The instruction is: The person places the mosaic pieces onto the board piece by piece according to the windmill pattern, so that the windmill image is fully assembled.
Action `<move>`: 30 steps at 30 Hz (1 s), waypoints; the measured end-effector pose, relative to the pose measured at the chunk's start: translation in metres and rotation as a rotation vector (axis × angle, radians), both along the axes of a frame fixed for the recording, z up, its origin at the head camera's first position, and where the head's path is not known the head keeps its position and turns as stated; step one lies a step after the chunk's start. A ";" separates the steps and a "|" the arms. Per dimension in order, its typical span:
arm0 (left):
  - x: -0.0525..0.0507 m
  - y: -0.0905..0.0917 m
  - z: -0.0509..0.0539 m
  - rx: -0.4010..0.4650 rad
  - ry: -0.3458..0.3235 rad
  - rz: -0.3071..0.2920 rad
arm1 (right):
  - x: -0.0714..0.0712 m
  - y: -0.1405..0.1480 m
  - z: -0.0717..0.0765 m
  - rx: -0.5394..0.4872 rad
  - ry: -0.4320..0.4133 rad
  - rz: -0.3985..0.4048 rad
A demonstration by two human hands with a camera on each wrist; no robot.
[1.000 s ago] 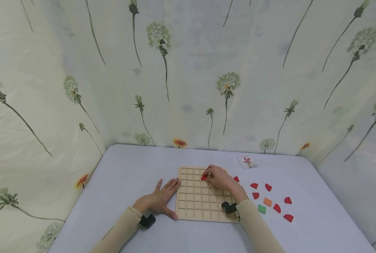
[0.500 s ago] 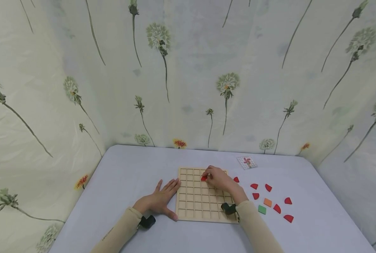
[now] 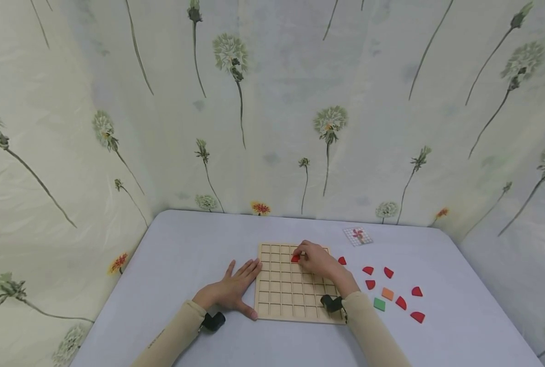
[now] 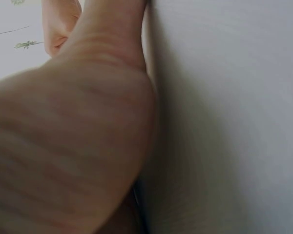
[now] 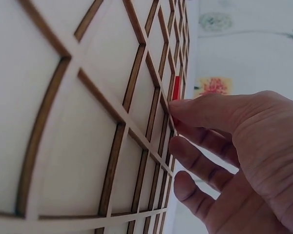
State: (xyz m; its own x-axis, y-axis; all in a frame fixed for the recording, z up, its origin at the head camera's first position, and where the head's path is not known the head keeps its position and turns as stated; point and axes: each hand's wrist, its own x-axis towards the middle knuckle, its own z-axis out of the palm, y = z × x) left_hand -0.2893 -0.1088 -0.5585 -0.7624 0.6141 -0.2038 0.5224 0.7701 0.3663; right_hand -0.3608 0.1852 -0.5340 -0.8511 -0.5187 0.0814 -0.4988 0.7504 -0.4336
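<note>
A wooden grid board (image 3: 274,287) lies on the table. My left hand (image 3: 230,291) rests spread beside it, fingertips and thumb at its left edge. Over the board's upper part, my right hand (image 3: 320,261) pinches a red quarter-round piece (image 3: 295,259) at a cell in the second row from the top. In the right wrist view, thumb and fingertips of the right hand (image 5: 234,141) meet at the red piece (image 5: 177,87), seen edge-on against the grid. The left wrist view shows mostly the left hand (image 4: 73,131) close up, low on the table.
Several loose red pieces (image 3: 417,317) lie right of the board, with an orange square (image 3: 387,293) and a green square (image 3: 379,304) among them. A small card with a red pinwheel pattern (image 3: 358,236) lies behind, near the table's back edge. A floral curtain (image 3: 272,127) hangs behind the table.
</note>
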 end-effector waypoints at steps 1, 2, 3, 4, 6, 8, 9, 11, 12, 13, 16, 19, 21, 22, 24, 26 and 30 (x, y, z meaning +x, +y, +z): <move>0.000 0.000 0.000 0.000 -0.001 0.001 | 0.000 0.000 0.000 -0.004 -0.013 -0.010; 0.000 0.001 0.001 -0.001 -0.003 0.001 | 0.000 0.001 0.001 -0.008 -0.026 -0.022; 0.000 0.001 0.001 -0.001 -0.003 0.000 | 0.001 0.001 0.001 -0.015 -0.042 -0.034; 0.001 0.001 0.001 0.000 -0.004 0.000 | 0.001 0.002 0.002 -0.022 -0.056 -0.044; 0.001 0.002 0.001 -0.003 -0.008 -0.001 | 0.003 0.004 0.004 -0.039 -0.078 -0.061; 0.002 0.002 0.002 -0.003 -0.010 0.000 | 0.006 0.006 0.007 -0.062 -0.098 -0.074; 0.002 0.002 0.002 -0.002 -0.011 0.001 | 0.007 0.007 0.009 -0.075 -0.106 -0.077; 0.002 0.002 0.003 -0.002 -0.010 0.004 | 0.009 0.010 0.012 -0.101 -0.116 -0.084; 0.002 0.002 0.004 -0.001 -0.008 0.003 | 0.010 0.012 0.013 -0.117 -0.124 -0.088; 0.002 0.001 0.004 0.000 -0.007 0.003 | 0.011 0.014 0.015 -0.133 -0.126 -0.094; 0.002 0.001 0.005 0.007 -0.007 0.000 | 0.012 0.020 0.017 -0.158 -0.116 -0.105; 0.003 0.001 0.005 0.004 -0.005 -0.005 | 0.015 0.029 0.021 -0.178 -0.099 -0.107; 0.003 0.001 0.005 0.000 -0.001 -0.008 | 0.018 0.035 0.023 -0.188 -0.097 -0.119; 0.003 0.001 0.005 -0.003 0.000 -0.008 | 0.019 0.038 0.024 -0.196 -0.098 -0.127; 0.004 0.001 0.005 -0.007 0.001 -0.009 | 0.022 0.045 0.027 -0.206 -0.094 -0.146; 0.004 0.001 0.005 -0.005 -0.001 -0.007 | 0.023 0.051 0.028 -0.221 -0.094 -0.171; 0.004 0.001 0.007 -0.007 0.002 -0.003 | 0.024 0.065 0.029 -0.248 -0.085 -0.220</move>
